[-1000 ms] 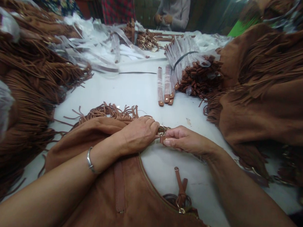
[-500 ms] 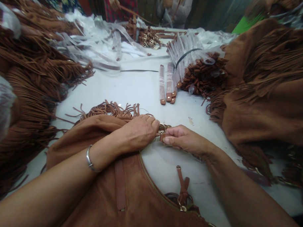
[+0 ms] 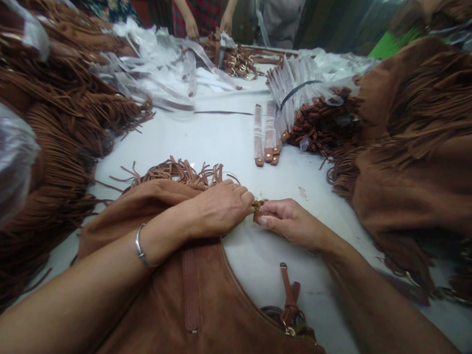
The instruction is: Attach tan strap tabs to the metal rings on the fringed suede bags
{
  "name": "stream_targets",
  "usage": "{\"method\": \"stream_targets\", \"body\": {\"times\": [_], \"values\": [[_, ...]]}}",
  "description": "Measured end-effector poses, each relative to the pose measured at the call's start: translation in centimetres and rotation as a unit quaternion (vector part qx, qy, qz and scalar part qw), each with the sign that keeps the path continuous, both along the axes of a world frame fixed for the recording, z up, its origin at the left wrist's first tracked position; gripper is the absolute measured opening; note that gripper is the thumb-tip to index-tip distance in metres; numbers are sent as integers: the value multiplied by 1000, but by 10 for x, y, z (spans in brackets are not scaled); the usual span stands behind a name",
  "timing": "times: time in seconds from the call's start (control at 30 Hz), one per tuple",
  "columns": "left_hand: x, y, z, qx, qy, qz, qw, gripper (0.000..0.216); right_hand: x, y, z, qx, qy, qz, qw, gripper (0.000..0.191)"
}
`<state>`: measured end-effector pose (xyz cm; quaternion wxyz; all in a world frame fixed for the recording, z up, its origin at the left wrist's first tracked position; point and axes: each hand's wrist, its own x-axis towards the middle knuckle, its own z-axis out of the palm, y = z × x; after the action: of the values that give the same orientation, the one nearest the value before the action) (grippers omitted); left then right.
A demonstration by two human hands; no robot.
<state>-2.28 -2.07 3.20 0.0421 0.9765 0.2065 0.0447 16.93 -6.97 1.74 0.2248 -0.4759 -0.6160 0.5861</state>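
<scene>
A brown suede bag [image 3: 158, 293] with fringe [image 3: 174, 170] at its far side lies in front of me. My left hand [image 3: 225, 207] is closed on the bag's upper corner, beside a gold metal ring [image 3: 257, 204]. Between thumb and fingers, my right hand [image 3: 292, 220] pinches the end of a brown leather strap [image 3: 263, 217] next to that ring. The fingers hide how ring and strap meet. A knotted leather zipper pull [image 3: 289, 303] lies by the bag's curved zipped edge.
Fringed brown bags are heaped at the left [image 3: 54, 165] and right [image 3: 422, 168]. Plastic-wrapped straps [image 3: 269, 131] lie ahead, beside a bound bundle of straps [image 3: 300, 96]. Clear wrapping [image 3: 147, 55] covers the far left. Across the table, a person's hands [image 3: 192, 28] touch straps with gold hardware [image 3: 240, 63].
My hands have come closer together at the ring, which shows less between them. The view has shifted slightly. Across the table, the person's hands have come down to the straps.
</scene>
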Motion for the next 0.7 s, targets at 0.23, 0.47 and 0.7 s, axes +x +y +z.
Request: {"method": "stream_targets", "body": {"times": [0.23, 0.47, 0.7], "values": [[2, -7, 1, 40, 0, 34, 999, 20, 6, 1, 6, 2, 21, 41, 999, 26], [4, -7, 0, 48, 10, 55, 997, 20, 5, -1, 14, 5, 26, 49, 998, 27], [6, -8, -1, 49, 20, 54, 997, 16, 8, 0, 9, -52, 47, 69, 995, 27]]}}
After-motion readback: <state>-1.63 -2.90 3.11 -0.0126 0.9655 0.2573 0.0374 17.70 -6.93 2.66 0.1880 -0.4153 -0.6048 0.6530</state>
